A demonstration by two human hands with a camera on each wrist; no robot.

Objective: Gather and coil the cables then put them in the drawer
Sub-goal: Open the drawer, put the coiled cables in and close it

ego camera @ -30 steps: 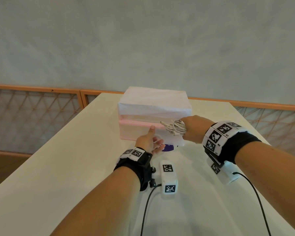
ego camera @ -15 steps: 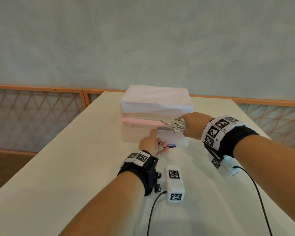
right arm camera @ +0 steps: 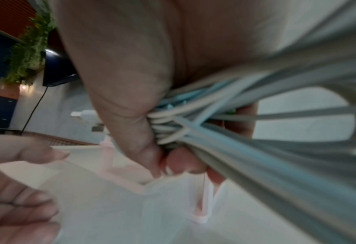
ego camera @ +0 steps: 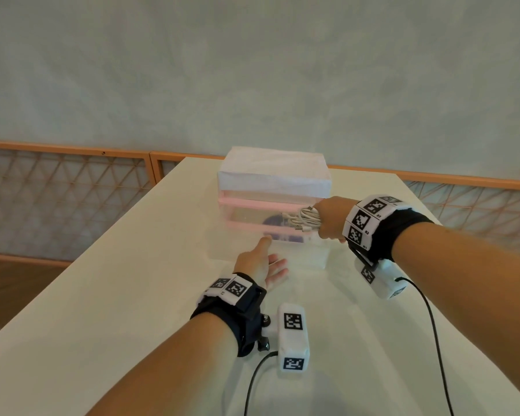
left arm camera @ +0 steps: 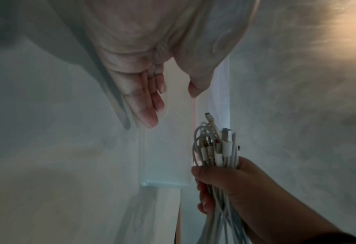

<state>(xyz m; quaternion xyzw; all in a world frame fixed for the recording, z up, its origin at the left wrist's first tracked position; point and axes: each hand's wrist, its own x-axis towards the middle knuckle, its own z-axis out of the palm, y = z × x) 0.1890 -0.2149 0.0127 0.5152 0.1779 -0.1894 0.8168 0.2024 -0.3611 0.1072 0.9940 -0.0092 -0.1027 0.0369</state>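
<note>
Since earlier, clear pink-rimmed plastic drawer [ego camera: 267,235] slides further out, frame centre. Left hand [ego camera: 260,263] relaxed, fingers straight, holding nothing, below its front. Right hand [ego camera: 330,217] clenches bundle of coiled white cables [ego camera: 305,219] over drawer, white tabletop [ego camera: 132,295] beneath.

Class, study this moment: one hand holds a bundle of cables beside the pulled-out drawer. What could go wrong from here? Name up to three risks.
1. Connector ends stick out of the cable bundle above the right hand; they may catch on the drawer rim going in.
2. The bundle looks loosely gathered and untied, so loops might spring apart once released.
3. The left hand is open and grips nothing, so the light drawer unit might slide if bumped.
</note>
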